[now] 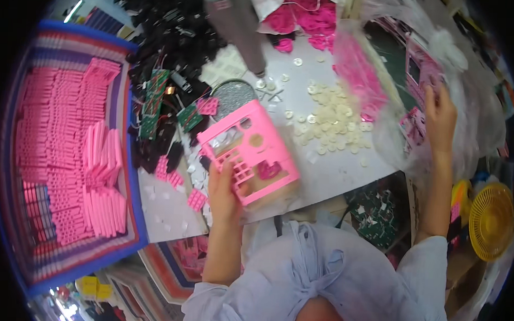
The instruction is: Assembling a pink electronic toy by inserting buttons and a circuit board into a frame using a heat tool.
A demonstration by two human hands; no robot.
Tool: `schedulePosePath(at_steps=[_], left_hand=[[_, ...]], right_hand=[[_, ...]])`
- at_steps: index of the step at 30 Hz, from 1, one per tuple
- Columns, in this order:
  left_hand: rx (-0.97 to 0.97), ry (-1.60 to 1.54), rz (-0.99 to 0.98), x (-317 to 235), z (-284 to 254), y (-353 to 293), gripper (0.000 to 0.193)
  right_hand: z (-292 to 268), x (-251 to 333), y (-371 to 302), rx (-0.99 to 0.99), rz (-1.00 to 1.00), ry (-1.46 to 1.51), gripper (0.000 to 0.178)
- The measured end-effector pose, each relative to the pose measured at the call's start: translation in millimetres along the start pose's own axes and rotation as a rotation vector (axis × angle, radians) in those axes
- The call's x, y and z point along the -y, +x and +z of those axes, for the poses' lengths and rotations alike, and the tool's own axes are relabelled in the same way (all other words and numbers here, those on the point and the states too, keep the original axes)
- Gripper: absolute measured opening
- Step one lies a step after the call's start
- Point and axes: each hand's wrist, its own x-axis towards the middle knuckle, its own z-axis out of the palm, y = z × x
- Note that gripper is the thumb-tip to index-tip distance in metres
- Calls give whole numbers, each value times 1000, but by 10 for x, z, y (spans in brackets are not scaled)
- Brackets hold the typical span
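Left hand clasped pink plastic casing near front edge of worktable; right hand, well apart, was at plastic bag, grip unclear. White discs narrowed room rightward.

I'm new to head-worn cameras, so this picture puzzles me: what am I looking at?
No machine here: these are a person's own bare hands, seen from a fisheye camera on their head. It looks down and bends straight edges. The left hand holds a pink plastic casing over the pale table. The right hand is beside clear plastic wrapping; its grip is unclear. Cream discs and green circuit boards lie about. At left, a blue-rimmed basket holds pink pieces.
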Motion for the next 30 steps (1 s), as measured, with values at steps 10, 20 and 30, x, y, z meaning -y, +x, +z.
schedulePosePath(at_steps=[10, 20, 30], left_hand=[[181, 61, 181, 176, 99, -176, 58], [-56, 259, 331, 66, -199, -284, 79], [-73, 402, 450, -28, -507, -343, 100]], right_hand=[[853, 1958, -896, 608, -155, 573, 42], [1282, 2154, -1439, 880, 320, 1532, 47], [1354, 2532, -1435, 857, 30, 1307, 46]])
